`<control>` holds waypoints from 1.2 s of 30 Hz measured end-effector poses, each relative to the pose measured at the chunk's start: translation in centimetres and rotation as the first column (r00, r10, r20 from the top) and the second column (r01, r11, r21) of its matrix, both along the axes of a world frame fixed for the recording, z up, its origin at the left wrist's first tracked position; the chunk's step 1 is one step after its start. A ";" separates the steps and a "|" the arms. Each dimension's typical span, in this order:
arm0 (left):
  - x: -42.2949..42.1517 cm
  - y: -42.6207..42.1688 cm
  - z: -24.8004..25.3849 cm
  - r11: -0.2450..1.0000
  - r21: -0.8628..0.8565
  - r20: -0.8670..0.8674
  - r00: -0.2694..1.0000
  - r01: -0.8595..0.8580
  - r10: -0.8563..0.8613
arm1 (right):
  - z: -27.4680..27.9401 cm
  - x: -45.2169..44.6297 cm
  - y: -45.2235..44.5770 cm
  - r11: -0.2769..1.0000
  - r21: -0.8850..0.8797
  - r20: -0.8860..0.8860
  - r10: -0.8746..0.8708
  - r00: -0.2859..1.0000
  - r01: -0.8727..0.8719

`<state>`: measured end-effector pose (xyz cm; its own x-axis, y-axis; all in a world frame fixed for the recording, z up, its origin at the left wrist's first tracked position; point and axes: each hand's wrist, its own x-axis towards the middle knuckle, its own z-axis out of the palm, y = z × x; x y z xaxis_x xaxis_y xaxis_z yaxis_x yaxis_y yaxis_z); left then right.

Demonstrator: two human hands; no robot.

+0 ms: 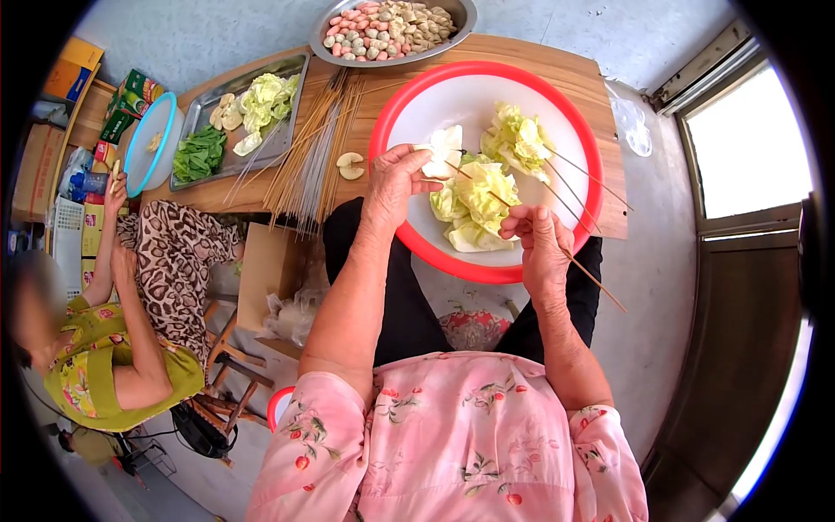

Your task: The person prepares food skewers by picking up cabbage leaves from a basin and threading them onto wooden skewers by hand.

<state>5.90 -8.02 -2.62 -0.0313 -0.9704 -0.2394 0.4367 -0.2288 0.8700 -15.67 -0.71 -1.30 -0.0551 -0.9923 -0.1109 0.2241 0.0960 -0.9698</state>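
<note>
My left hand [396, 184] pinches a pale cabbage leaf [446, 146] over the basin. Close to that leaf is the tip of a wooden skewer [596, 282], gripped near its lower end by my right hand [544, 246]. Whether the tip has pierced the leaf I cannot tell. Yellow-green leaves [487, 193] show around the skewer's middle, just beyond my right fingers. Farther back in the white basin with a red rim [593, 148], a bunch of skewered leaves [515, 139] lies with its sticks over the right rim.
Loose skewers [300, 165] and a pale round slice [350, 165] lie left of the basin. A metal tray [300, 74] holds greens and cabbage. Behind is a steel bowl [470, 17] of balls and dumpling-like pieces. Another person [122, 357] sits at left, beside a cardboard box [265, 270].
</note>
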 end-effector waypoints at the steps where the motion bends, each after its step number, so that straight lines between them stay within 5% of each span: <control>1: -0.1 0.0 -0.1 1.000 -0.002 0.025 1.000 -0.008 0.008 | 0.1 0.1 0.0 1.000 -0.030 -0.014 0.002 1.000 -0.002; 3: -0.1 0.0 -0.4 1.000 -0.005 0.050 0.999 -0.017 0.018 | 0.6 0.4 0.1 0.998 -0.060 -0.027 0.005 1.000 -0.006; 5: -0.2 0.0 -0.5 0.999 -0.019 0.054 0.998 -0.032 0.033 | 1.5 0.6 0.3 0.996 -0.081 -0.217 0.018 0.976 -0.036; 15: -0.1 0.2 0.4 0.999 0.003 -0.018 0.998 -0.052 0.052 | 1.3 1.1 0.0 0.989 -0.147 -0.255 -0.008 0.967 -0.031; 30: 0.3 0.1 0.2 0.999 0.010 -0.113 0.993 -0.040 0.041 | 1.0 1.2 -0.3 0.997 -0.073 -0.133 0.021 0.991 -0.031; 36: 0.4 0.0 0.2 0.999 0.037 -0.159 0.987 -0.033 0.039 | 0.1 0.7 -1.1 0.998 -0.047 0.061 0.040 0.997 -0.037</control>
